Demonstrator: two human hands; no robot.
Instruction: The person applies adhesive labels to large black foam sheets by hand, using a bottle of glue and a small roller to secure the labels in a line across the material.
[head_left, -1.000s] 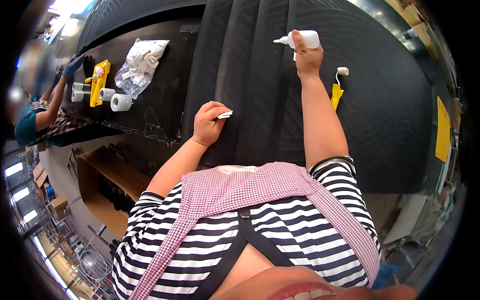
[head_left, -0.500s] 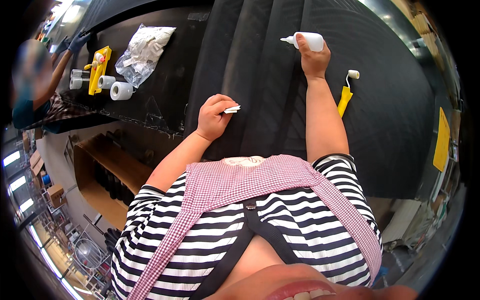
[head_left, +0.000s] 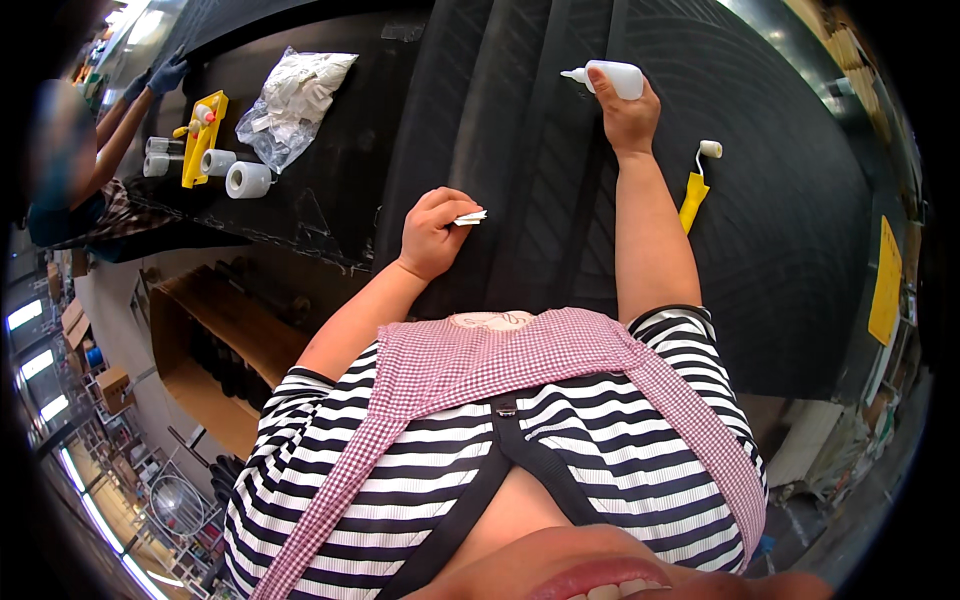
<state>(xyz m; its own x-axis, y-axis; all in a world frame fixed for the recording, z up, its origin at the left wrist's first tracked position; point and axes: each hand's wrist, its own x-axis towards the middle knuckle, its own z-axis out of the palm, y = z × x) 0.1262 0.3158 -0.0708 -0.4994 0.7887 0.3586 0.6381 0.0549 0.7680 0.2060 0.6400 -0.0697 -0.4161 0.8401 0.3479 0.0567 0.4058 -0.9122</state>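
A white squeeze bottle (head_left: 622, 80) lies sideways in my right hand (head_left: 631, 122), its narrow nozzle pointing left above the black sheet (head_left: 560, 170). The fingers are wrapped round the bottle, with the thumb along its side. Nearer to me and to the left, my left hand (head_left: 434, 234) is closed on small white folded pieces (head_left: 470, 218), whose ends stick out by the thumb. Whether they are paper or cloth I cannot tell. Right of my right forearm lies a small roller (head_left: 698, 185) with a yellow handle and a whitish head.
At the left, a plastic bag of white pieces (head_left: 298, 100), rolls of clear tape (head_left: 248, 180) and a yellow holder (head_left: 205, 140) lie on the black surface. A co-worker's gloved hands (head_left: 165, 76) are at the far left. A brown box-like frame (head_left: 215, 340) stands below the table edge.
The whole view has shifted slightly. Both hands keep nearly the same places and grips. The co-worker's gloved hands have moved a little.
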